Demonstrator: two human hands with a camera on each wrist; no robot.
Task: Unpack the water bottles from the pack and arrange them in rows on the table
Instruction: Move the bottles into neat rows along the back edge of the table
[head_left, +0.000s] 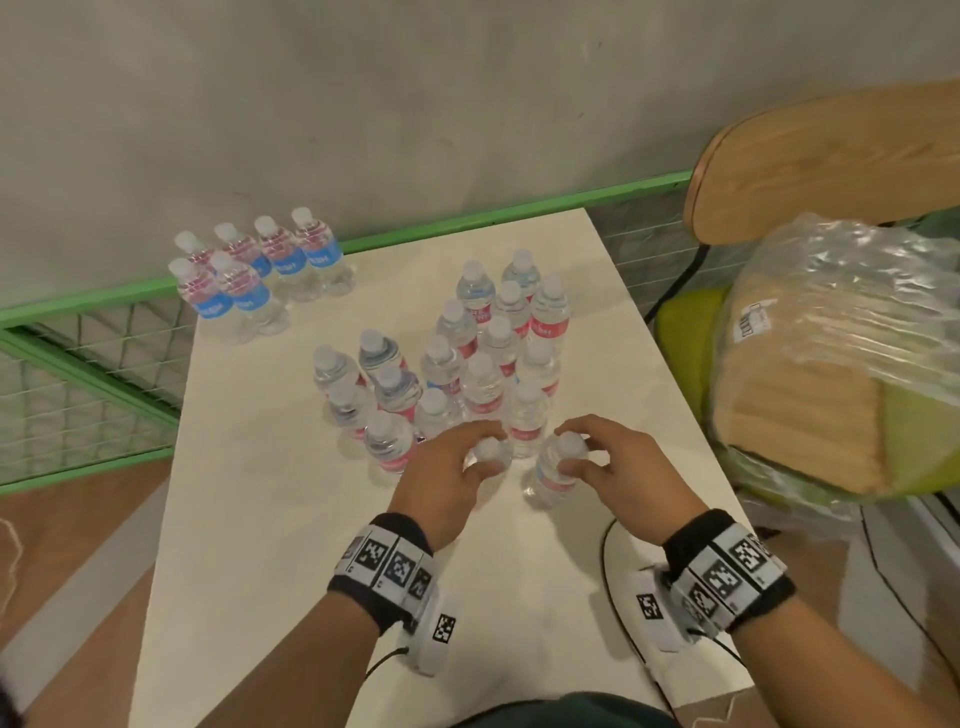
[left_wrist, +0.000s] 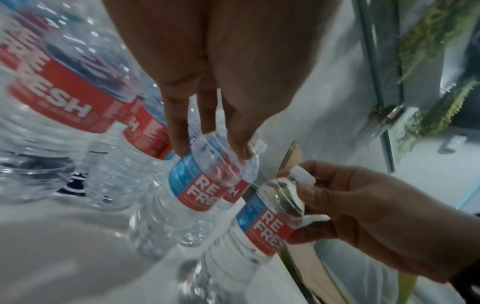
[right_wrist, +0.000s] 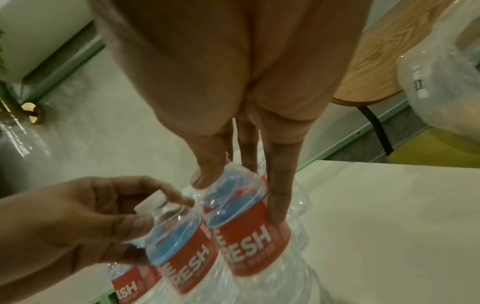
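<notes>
A grey concrete wall stood behind the white table (head_left: 249, 519), with a green railing (head_left: 467, 218) running along its far edge. To your right a chair with a wooden back (head_left: 831, 166) carried the crumpled plastic pack wrap (head_left: 852, 312) on its green seat.

Your left hand (head_left: 447, 473) was curled over the shoulder of one red-label bottle (head_left: 491, 457) at the near end of the cluster; in the left wrist view your fingertips (left_wrist: 179, 144) pinched it just below the cap. Your right hand (head_left: 618, 467) gripped a second red-label bottle (head_left: 558, 470) beside the first one, thumb and fingers wrapped around its neck and shoulder. That bottle looked tilted in the head view; whether its base touched the table I cannot tell. The two held bottles stood just beside each other, at the near right of the group.

The red-label group (head_left: 467, 364) stood upright in rough diagonal lines across the middle of the table. Well apart from it, at the far left corner, six blue-label bottles (head_left: 260, 270) stood in two short rows. Both your wrists wore black bands with square black-and-white markers (head_left: 389, 566).
</notes>
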